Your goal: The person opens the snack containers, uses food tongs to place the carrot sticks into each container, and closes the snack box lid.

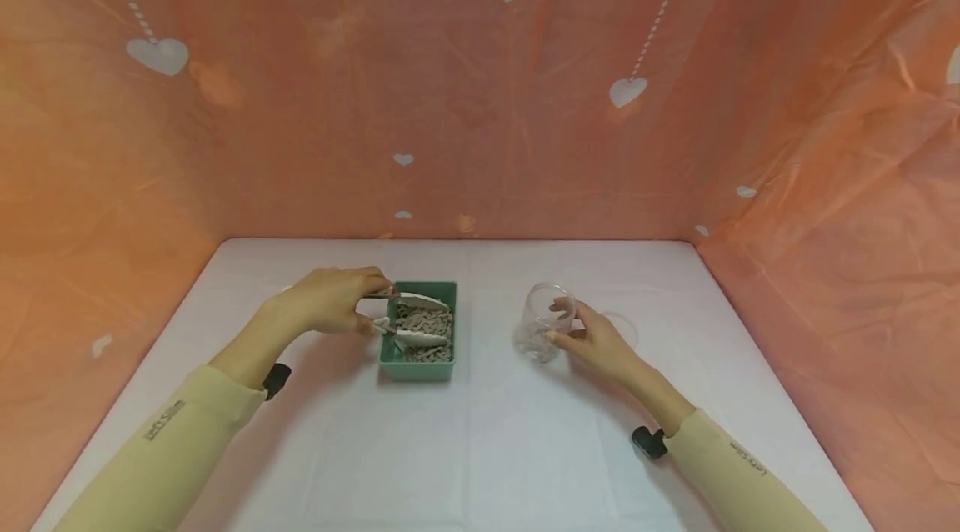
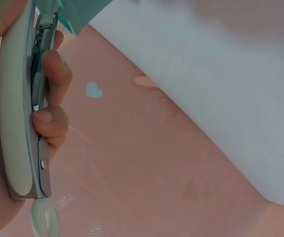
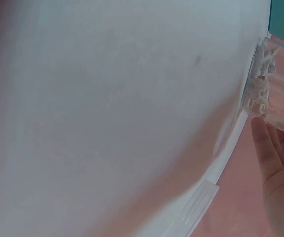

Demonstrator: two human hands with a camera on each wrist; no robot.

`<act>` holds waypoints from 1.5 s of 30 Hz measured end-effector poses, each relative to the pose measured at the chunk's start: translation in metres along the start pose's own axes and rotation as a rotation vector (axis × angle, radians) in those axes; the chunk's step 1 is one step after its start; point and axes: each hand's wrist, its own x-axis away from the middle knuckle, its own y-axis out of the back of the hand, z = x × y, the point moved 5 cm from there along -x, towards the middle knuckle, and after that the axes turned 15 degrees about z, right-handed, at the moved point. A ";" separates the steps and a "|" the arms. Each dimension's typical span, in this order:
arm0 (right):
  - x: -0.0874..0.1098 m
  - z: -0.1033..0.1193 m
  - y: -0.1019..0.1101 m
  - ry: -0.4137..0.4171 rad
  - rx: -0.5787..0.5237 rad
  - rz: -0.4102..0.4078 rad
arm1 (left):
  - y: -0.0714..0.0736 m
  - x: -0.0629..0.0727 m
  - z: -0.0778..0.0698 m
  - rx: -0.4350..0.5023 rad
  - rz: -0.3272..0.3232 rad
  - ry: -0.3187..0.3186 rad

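Observation:
My left hand (image 1: 330, 298) grips a pair of tongs (image 1: 423, 339) with pale tips and cream-backed metal handles. The tong arms stand apart, their tips over a green plastic box (image 1: 417, 372). Short grey-brown strips (image 1: 426, 319) fill much of the box. In the left wrist view, fingers curl round the tong handle (image 2: 15, 108). To the right of the box, my right hand (image 1: 600, 342) holds a clear round jar (image 1: 531, 319) between thumb and fingers, tilted a little. Some pale curled pieces (image 3: 259, 89) lie at the jar's bottom in the right wrist view.
A clear round lid (image 1: 624, 330) lies on the white table (image 1: 480, 449), just beyond the right hand. Orange cloth (image 1: 465, 115) with white hearts hangs behind and at both sides. Dark wrist cameras (image 1: 649, 443) sit on the forearms.

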 end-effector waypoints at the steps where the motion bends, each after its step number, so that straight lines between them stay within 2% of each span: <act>1: 0.000 0.000 0.000 0.001 0.002 0.001 | 0.000 0.000 -0.001 -0.001 0.000 -0.001; 9: 0.000 -0.001 -0.002 0.002 -0.013 0.007 | -0.001 0.005 -0.002 0.003 -0.010 0.025; 23: 0.002 -0.001 -0.001 -0.014 -0.009 0.009 | -0.003 0.003 -0.002 -0.002 -0.025 0.014; 37: 0.003 -0.002 -0.001 -0.018 -0.009 0.004 | -0.002 0.011 -0.004 -0.037 -0.108 -0.022; 45: 0.003 -0.001 -0.001 -0.018 -0.013 0.007 | -0.005 0.010 -0.002 0.028 -0.063 0.008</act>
